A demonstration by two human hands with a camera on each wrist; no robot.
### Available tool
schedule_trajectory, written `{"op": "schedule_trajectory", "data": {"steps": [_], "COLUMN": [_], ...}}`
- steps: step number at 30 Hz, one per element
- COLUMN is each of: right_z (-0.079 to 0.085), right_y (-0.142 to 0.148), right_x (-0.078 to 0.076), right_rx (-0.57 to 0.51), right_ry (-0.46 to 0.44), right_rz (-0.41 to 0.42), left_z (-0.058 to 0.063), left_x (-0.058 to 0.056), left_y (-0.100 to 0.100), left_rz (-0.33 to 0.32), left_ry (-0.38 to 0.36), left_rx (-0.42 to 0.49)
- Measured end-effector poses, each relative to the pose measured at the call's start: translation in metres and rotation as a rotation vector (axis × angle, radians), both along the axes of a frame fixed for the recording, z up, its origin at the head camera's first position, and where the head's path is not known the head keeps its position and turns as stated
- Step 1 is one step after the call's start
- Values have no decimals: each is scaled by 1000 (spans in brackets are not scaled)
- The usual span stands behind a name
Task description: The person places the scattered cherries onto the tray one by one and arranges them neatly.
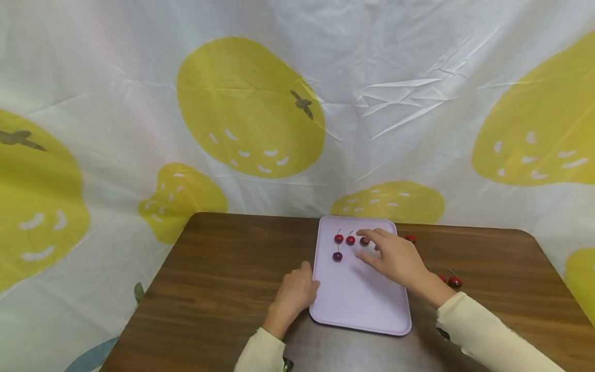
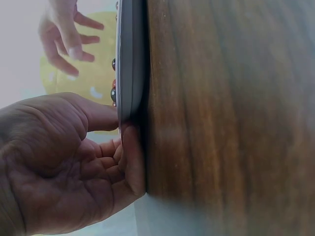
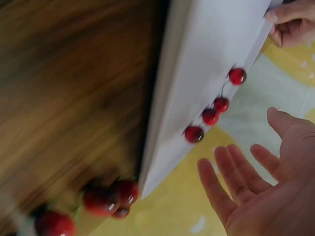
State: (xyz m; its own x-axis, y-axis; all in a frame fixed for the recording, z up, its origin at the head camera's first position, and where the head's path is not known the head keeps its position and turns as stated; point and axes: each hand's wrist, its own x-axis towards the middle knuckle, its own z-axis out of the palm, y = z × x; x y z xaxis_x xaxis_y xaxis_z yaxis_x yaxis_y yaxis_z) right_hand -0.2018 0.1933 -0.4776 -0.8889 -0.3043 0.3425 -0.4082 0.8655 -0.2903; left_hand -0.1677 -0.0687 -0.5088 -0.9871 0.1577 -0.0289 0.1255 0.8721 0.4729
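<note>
Pinches the left edge of the tray (image 1: 358, 310) with the left hand (image 1: 294, 290), thumb on the rim and other fingers against the outer side and under the edge. Runs lengthwise away from the body, short sides near and far. Sits flat on the brown table (image 1: 232, 258).

Hovers above the right half of the tray with the right hand (image 1: 395, 258), palm down, thumb and fingers spread wide and holding nothing. Much nearer to the fruit than the left hand. To the right of the tray, on the table, near the right wrist: a pair of cherries (image 1: 454, 281).

Left of the right thumb, apart from it: the dark cherry (image 1: 337, 256), stem toward the far side. A little farther, a row of three, laid left to right across the tray's width: the left cherry (image 1: 339, 238), the middle cherry (image 1: 350, 241), and the right cherry (image 1: 364, 241). Lies, for that last one, right under the right hand, partly covered by the fingers; seems not to touch them, judging by the gap in the right wrist view. Beyond the right hand, off the tray's right side: another cherry (image 1: 411, 238). Farthest back: the lemon-print cloth (image 1: 251, 103).
</note>
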Motion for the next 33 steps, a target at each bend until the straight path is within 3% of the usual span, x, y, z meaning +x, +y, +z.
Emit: {"op": "schedule_trajectory", "data": {"steps": [5,13,17,21,27,33], "right_z": [1,-5,-7,-11,-20,-24], "right_y": [22,56,71,83,94,99], "right_x": [0,3,1,-1,-4,-9], "right_rx": [10,-75,-90,-59,-10,22], "right_ry": [16,83,65,75,192,176], "right_rz": [-60,-134,-174,-186,-181,-166], "left_z": [0,1,3,5,8,5], "left_x": [-2,-3,-3,-3,-2,-2], "left_y": [-2,-3,-5,-7,-5,-3], "left_rz": [-3,-8,-6,-11,-25,-22], "left_ry": [-10,-31,-39,-55,-73,-70], "left_rx": [3,4,13,15,28,27]}}
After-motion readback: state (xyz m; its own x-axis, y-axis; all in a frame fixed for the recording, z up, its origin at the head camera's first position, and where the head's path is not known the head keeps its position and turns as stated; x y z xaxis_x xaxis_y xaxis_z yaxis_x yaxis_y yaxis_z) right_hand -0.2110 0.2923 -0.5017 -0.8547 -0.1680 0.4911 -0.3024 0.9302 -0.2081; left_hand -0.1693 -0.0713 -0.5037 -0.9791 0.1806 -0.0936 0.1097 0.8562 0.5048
